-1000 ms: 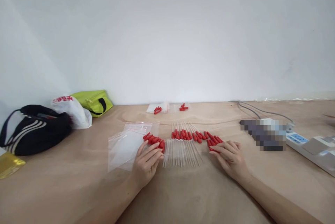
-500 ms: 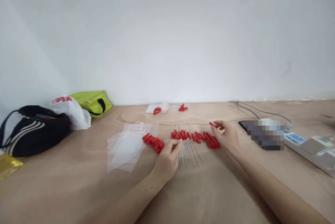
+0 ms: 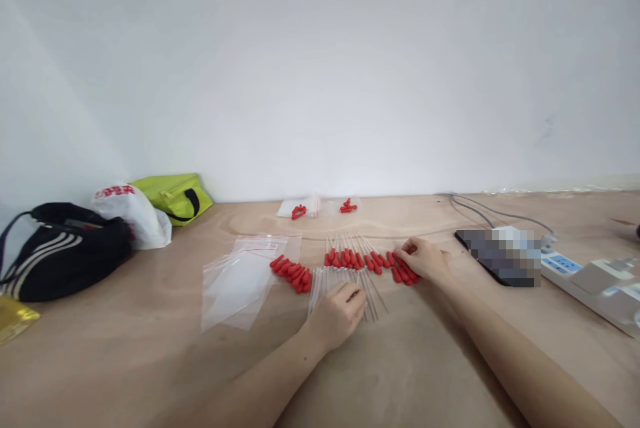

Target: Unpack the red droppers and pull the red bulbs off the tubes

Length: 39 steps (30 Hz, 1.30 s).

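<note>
Several red rubber bulbs lie in a curved row on the wooden table, with thin clear glass tubes laid side by side in front of them. My left hand rests on the near ends of the tubes, fingers curled and pinched over them. My right hand reaches to the right end of the bulb row, fingertips closed down on the red bulbs there. What sits inside either pinch is hidden.
Clear zip bags lie left of the bulbs. A black striped bag, a white plastic bag and a green pouch stand at far left. More bulbs near the wall; a blurred device and power strip at right.
My left hand slid right from beside the zip bags onto the tubes. My right hand lifted a bulb half a second ago, then came back down onto the right end of the row.
</note>
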### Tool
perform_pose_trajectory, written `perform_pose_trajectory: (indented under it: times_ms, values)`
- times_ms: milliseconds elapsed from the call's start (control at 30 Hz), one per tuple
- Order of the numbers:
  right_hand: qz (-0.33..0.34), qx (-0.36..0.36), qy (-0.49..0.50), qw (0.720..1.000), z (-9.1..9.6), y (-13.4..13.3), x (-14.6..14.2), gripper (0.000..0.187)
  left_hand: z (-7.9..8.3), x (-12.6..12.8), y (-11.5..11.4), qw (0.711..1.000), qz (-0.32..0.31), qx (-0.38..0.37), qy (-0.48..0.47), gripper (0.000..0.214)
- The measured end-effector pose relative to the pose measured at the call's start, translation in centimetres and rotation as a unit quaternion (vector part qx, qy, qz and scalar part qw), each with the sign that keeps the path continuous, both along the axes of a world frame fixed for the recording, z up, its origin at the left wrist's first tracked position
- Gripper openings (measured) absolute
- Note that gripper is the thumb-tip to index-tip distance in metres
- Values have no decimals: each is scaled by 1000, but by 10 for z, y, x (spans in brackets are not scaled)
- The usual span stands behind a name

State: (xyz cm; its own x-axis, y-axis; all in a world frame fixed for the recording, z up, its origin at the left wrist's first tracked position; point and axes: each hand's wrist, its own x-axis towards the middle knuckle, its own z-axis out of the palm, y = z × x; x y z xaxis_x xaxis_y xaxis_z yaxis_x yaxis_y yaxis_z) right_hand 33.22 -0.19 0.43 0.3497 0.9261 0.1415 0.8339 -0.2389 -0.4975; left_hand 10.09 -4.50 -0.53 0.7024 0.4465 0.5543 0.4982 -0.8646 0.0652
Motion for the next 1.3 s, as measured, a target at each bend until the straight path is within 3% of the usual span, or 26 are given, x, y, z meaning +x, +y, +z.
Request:
perform_pose_trajectory:
  times_ms: [67,167,300,467,667,833,900,1000,1100,1300]
  values:
    - [-1,-3,-1,1000,0,0,0,26,0,0,-2,1000,-7,-21,-6,15]
    - [-13,-6,-4,1000,1,0,1,30,4,-3,-3,999,-20,-45,-21,32]
    - [-16,-3,5,1000,-1,1,4,23,12,-11,-1,999,-38,-36,8,44]
    - [-1,4,30,1000,-7,5,6,20,14,-18,4,994,-55,-27,88,45]
    - [10,16,41,999,-9,4,6,24,14,-19,-1,996,-26,-6,81,45]
    - [-3,45,19,999,-5,1,3,30,19,-38,-8,996,-26,34,73,48]
    - [21,77,-16,997,-2,-1,-1,29,20,-51,-8,995,-24,52,76,48]
    - [109,123,-92,982,5,-8,-12,30,22,-72,-6,994,-4,72,77,49]
    - [183,130,-144,964,9,-16,-23,33,23,-86,-5,996,37,69,49,46]
    - [206,126,-184,953,6,-21,-34,26,22,-89,-6,998,60,15,21,44]
